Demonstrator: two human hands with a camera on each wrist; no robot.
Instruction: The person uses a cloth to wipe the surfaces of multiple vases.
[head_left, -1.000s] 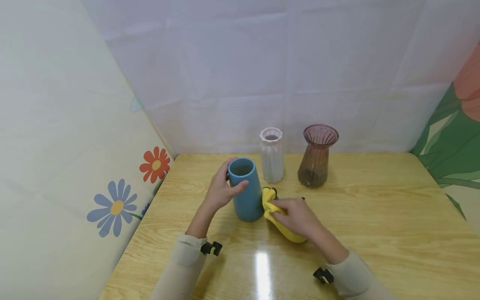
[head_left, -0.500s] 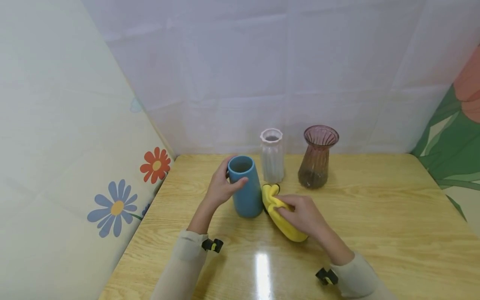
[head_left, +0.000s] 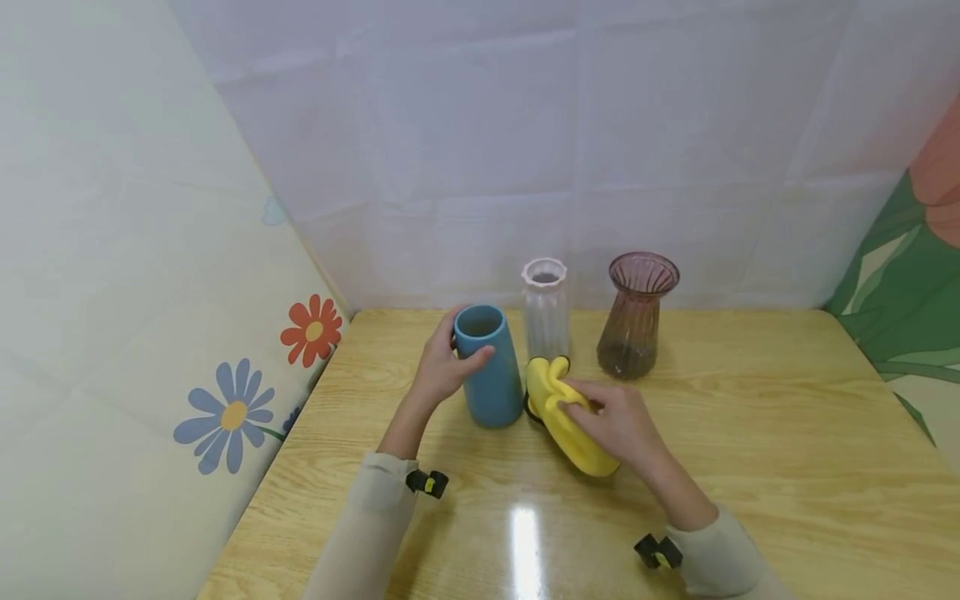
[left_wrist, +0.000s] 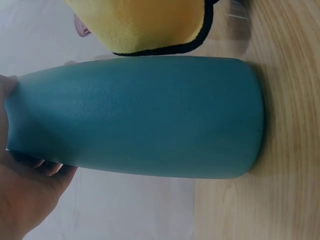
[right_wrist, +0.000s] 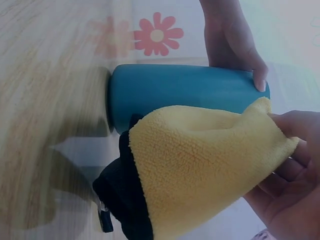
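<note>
A tall blue vase point(head_left: 493, 393) stands on the wooden table. My left hand point(head_left: 437, 368) grips it near the rim, thumb across the front and fingers round the far side. Between the thumb and fingers of my right hand point(head_left: 621, 423) is a bunched yellow cloth point(head_left: 579, 437) with black edging. Its fleecy face shows in the right wrist view, where the cloth point(right_wrist: 200, 160) overlaps the lower side of the vase point(right_wrist: 165, 87). In the left wrist view, the black edge of the cloth point(left_wrist: 150, 25) is right at the side of the vase point(left_wrist: 145, 117).
Behind the cloth stands a white fluted vase point(head_left: 546, 321). To its right is a purple-tinted glass vase point(head_left: 632, 325) with a flared rim. The table point(head_left: 772, 417) ends at a white sheet point(head_left: 465, 150) at the back, and a flower-printed panel point(head_left: 150, 292) rises on the left.
The blue vase has shifted slightly back, still in my left hand. My right hand has moved a little right and back with the cloth, whose gathered end now overlaps the white vase's base.
</note>
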